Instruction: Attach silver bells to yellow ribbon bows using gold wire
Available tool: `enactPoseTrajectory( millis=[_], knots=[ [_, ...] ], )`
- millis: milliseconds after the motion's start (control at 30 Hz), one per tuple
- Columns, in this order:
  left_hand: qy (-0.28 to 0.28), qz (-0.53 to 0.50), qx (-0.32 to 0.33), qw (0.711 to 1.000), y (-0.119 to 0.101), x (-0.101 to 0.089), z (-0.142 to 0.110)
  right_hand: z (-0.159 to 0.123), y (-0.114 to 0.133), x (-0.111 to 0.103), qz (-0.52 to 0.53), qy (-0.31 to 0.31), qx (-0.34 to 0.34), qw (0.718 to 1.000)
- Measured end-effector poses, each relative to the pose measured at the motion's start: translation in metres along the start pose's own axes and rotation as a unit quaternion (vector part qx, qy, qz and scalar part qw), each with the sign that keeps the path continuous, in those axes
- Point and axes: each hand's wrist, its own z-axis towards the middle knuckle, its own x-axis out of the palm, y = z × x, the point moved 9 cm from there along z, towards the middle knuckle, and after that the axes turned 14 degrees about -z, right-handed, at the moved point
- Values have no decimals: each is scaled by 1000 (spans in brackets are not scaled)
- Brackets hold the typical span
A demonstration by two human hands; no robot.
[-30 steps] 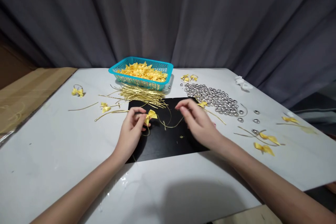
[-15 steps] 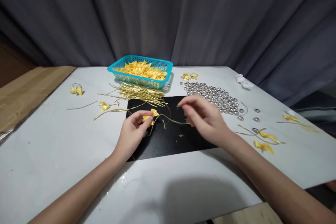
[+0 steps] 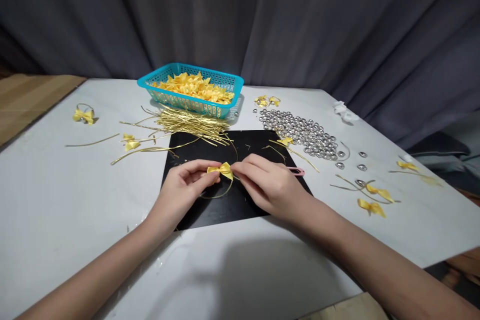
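Observation:
A small yellow ribbon bow (image 3: 225, 170) is pinched at its left side between the thumb and fingers of my left hand (image 3: 183, 182). Below it a thin gold cord (image 3: 221, 195) curves in a loop toward the right fingers. My right hand (image 3: 268, 182) is closed at the bow's right edge, its fingertips pinching the cord there; the exact grip is partly hidden. Both hands are above a black mat (image 3: 210, 215). Behind my right hand a pink loop-shaped handle (image 3: 298, 171) sticks out, the rest of it covered.
A blue basket (image 3: 144, 82) full of yellow bows stands at the back. In front lies a heap of gold cords (image 3: 191, 124). Silver drop-shaped beads (image 3: 300, 130) spread to the right, with loose bows (image 3: 371, 207) nearby. Another bow with a cord loop (image 3: 83, 115) lies left.
My right hand has moved left and down to the bow, drawing the cord into a loop beneath it. The camera view has shifted slightly.

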Motion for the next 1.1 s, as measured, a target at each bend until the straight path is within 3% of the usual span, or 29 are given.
enactPoseTrajectory(
  millis=[267,800,1100],
  knots=[
    [-24,15,-21,999,2,-1,0,-1,4,4,25,5,-8,1000],
    [22,31,-12,999,3,4,0,-2,8,11,40,20,-17,999],
    [18,24,-18,999,3,2,-1,-3,7,11,40,21,-10,999]
  ],
)
